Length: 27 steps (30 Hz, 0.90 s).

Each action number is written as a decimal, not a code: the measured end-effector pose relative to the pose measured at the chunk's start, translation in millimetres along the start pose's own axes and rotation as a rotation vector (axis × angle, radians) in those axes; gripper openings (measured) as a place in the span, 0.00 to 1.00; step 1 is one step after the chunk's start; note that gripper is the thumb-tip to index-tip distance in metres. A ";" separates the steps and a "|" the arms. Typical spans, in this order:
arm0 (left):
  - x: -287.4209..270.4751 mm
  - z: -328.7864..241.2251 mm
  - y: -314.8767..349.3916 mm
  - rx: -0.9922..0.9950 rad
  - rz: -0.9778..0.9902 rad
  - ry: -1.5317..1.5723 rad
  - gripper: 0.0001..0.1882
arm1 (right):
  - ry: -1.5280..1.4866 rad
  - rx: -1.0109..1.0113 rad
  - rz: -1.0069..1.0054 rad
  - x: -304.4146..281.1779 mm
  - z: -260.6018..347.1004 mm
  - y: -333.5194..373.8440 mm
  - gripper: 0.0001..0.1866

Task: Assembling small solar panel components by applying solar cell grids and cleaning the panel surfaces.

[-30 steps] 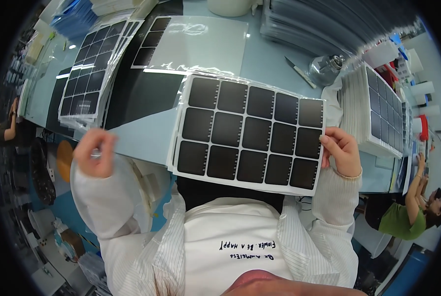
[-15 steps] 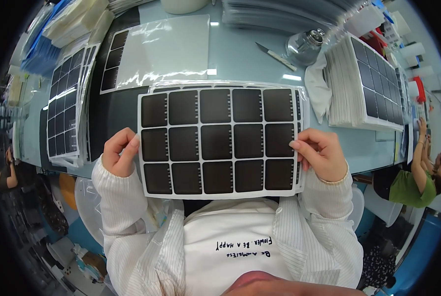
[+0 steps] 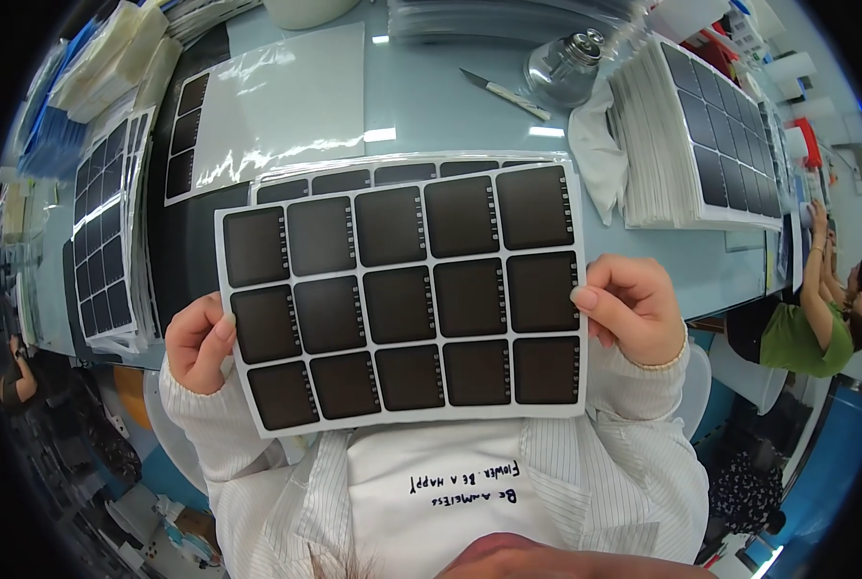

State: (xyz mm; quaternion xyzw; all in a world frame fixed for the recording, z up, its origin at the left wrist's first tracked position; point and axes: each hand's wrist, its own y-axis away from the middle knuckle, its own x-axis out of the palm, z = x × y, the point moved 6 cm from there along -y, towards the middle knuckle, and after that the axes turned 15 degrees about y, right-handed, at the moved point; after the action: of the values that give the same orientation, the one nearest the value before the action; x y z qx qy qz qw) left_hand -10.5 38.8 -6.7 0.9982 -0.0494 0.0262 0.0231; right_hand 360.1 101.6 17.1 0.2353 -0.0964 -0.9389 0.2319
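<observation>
A white-edged sheet of black rounded squares (image 3: pixel 399 305) is held up in front of my chest, tilted with its right side higher. My left hand (image 3: pixel 199 343) pinches its left edge between thumb and fingers. On the opposite edge, my right hand (image 3: pixel 631 307) grips with the thumb on the face and the fingers behind. Beyond the raised sheet, similar sheets in a clear plastic cover (image 3: pixel 392 174) lie on the table, mostly hidden by it.
A tall stack of like sheets (image 3: pixel 657 145) stands at right beside a crumpled white cloth (image 3: pixel 597 154). Farther back are a glass bottle (image 3: pixel 564 69) and a craft knife (image 3: pixel 504 95). More sheets (image 3: pixel 108 232) and a white covering sheet (image 3: pixel 281 96) lie at left. A person in green (image 3: pixel 797 333) is at far right.
The sheet has come nearer to me and up off the ones below, and its left side has dipped. Both hands keep their hold. The whole view has shifted slightly.
</observation>
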 end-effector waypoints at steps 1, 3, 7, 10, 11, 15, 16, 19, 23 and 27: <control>2.4 -1.6 0.1 0.023 0.023 0.006 0.12 | -0.009 -0.019 0.003 -2.2 1.2 3.4 0.10; 1.2 0.8 1.4 0.044 0.034 0.016 0.12 | -0.011 -0.044 -0.011 -5.6 0.4 9.0 0.10; 2.0 0.0 2.1 0.103 0.059 0.034 0.12 | 0.001 -0.110 -0.015 -8.8 3.7 18.2 0.09; 3.8 -1.3 1.4 0.117 0.076 0.017 0.13 | -0.005 -0.082 -0.009 -10.9 2.8 22.0 0.09; 4.3 -1.4 1.6 0.122 0.079 0.019 0.13 | 0.003 -0.086 -0.002 -11.0 2.5 22.5 0.09; 4.4 -2.8 1.4 0.123 0.081 0.001 0.13 | 0.007 -0.212 -0.026 -12.1 0.3 25.6 0.08; 4.9 -2.6 1.5 0.122 0.080 -0.001 0.13 | -0.005 -0.213 -0.037 -12.5 -0.4 26.1 0.08; 7.1 -4.1 1.3 0.135 0.081 0.005 0.12 | -0.037 -0.163 -0.025 -15.6 -0.3 27.7 0.08; 9.4 -0.6 1.0 0.049 0.041 0.033 0.12 | -0.104 -0.115 -0.001 -18.2 -4.9 29.0 0.08; 12.8 2.2 0.3 0.039 0.084 0.048 0.11 | -0.087 -0.163 0.004 -20.4 -3.9 32.8 0.07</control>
State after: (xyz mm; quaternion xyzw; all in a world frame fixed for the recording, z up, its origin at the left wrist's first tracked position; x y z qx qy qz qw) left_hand 2.3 37.2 -8.2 0.9945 -0.0903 0.0520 0.0035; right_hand 390.8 82.5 31.3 0.1744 -0.0304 -0.9525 0.2479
